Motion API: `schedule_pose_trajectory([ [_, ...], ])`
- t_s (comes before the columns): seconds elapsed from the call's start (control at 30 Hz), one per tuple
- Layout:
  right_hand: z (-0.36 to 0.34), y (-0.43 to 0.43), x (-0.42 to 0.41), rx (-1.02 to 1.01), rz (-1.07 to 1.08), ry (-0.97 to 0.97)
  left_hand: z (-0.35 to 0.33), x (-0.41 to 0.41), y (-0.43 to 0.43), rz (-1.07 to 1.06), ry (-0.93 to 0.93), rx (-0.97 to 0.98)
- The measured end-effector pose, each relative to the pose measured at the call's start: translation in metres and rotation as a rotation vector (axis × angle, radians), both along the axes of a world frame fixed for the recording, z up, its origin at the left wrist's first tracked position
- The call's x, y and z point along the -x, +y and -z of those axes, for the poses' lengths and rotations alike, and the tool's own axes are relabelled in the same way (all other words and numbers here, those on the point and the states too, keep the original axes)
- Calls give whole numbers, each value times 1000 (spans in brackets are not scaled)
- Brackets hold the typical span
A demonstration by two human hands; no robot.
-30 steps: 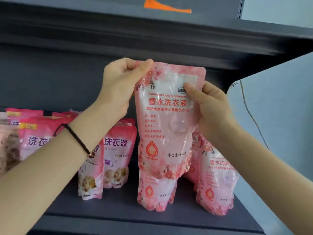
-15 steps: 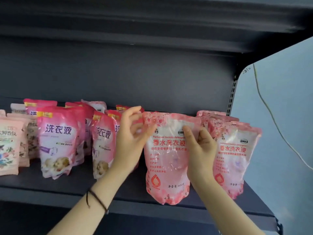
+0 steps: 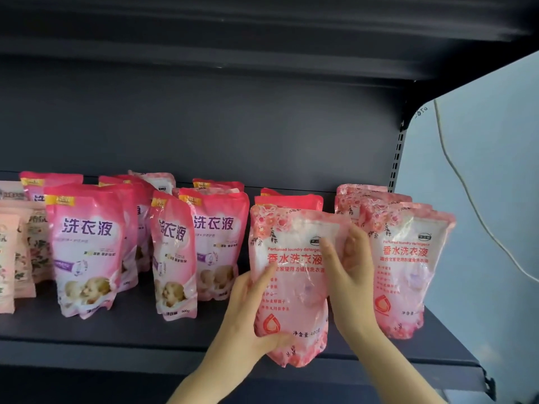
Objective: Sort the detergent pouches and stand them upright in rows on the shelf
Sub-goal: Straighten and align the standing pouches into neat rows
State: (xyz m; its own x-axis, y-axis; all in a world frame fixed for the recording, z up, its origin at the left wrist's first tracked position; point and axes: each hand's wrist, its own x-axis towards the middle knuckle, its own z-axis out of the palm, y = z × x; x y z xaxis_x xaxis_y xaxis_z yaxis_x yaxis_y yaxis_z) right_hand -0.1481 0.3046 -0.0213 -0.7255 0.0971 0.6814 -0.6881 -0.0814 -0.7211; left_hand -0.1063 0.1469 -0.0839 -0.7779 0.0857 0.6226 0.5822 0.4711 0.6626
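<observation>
A light pink floral detergent pouch (image 3: 294,284) stands upright at the front of the dark shelf (image 3: 140,342). My left hand (image 3: 248,310) grips its lower left side, thumb across the front. My right hand (image 3: 350,272) holds its right edge, fingers curled round it. Right of it stands a row of matching floral pouches (image 3: 408,258). Deeper pink pouches with purple lettering (image 3: 87,246) stand in rows to the left, one (image 3: 173,252) turned at an angle.
Pale pouches with a flower print (image 3: 17,252) sit at the far left edge. A shelf board runs overhead (image 3: 262,33). The shelf's right end meets a slotted upright (image 3: 398,158); a cable (image 3: 466,193) hangs on the wall beyond.
Both hands brought the floral pouch down from in front of the upper shelf to the shelf surface. My left hand slid from its top corner to its lower left side.
</observation>
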Motion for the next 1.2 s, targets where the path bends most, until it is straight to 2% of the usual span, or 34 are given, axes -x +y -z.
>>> schedule_pose_trajectory([
  [0.07, 21, 15, -5, -203, -16, 51, 2, 3, -2, 6, -4, 10],
  [0.17, 61, 32, -15, -622, 40, 91, 6, 4, -3, 9, 17, 62],
  [0.23, 76, 38, -12, -773, 100, 97, 5, 6, -3, 12, 23, 91],
  [0.67, 69, 31, 27, -931, 299, 134, 3, 57, -10, -42, 48, 272],
  [0.93, 68, 25, 50, -980, 395, 137, -4, 77, -13, -207, 57, 461],
  [1.07, 56, 29, 37, -1162, 442, 145, -20, 58, -17, -266, 3, 620],
  [1.2, -4, 42, 22, -1385, 431, 153, -75, 26, -37, -262, -19, 828],
])
